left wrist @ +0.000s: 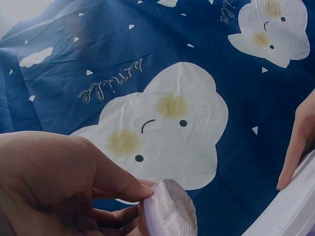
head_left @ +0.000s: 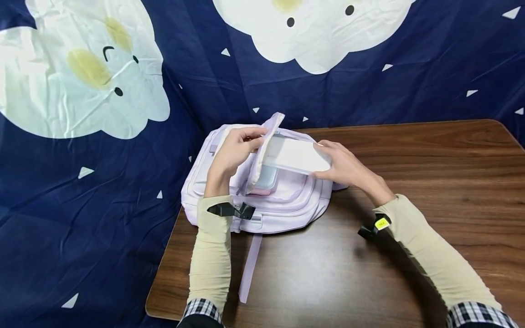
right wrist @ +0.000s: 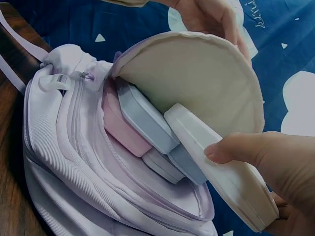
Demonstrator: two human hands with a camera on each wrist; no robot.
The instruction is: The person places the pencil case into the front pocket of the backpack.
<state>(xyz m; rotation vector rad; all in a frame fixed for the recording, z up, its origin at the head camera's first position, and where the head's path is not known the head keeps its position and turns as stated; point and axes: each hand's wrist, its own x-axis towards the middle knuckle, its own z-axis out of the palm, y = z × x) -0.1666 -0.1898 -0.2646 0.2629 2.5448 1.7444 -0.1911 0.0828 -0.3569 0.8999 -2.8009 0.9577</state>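
A lavender backpack (head_left: 287, 221) lies on the table with its main compartment unzipped. My left hand (head_left: 234, 152) pinches the edge of the raised front flap (right wrist: 197, 73) between thumb and fingers. In my right hand (head_left: 342, 164) is a flat white box (head_left: 297, 152), gripped at one end with the thumb on top. The box's far end overlaps the opening, tilted beside the flap's cream lining. Inside the compartment sit a pink box (right wrist: 125, 130), a light blue box (right wrist: 142, 118) and a pale grey one (right wrist: 162, 164), close together.
The backpack rests on a brown wooden table (head_left: 430, 182), near its left edge. A lavender strap (head_left: 250, 269) trails toward the front. Behind and to the left hangs a navy cloth (head_left: 123, 182) with white clouds.
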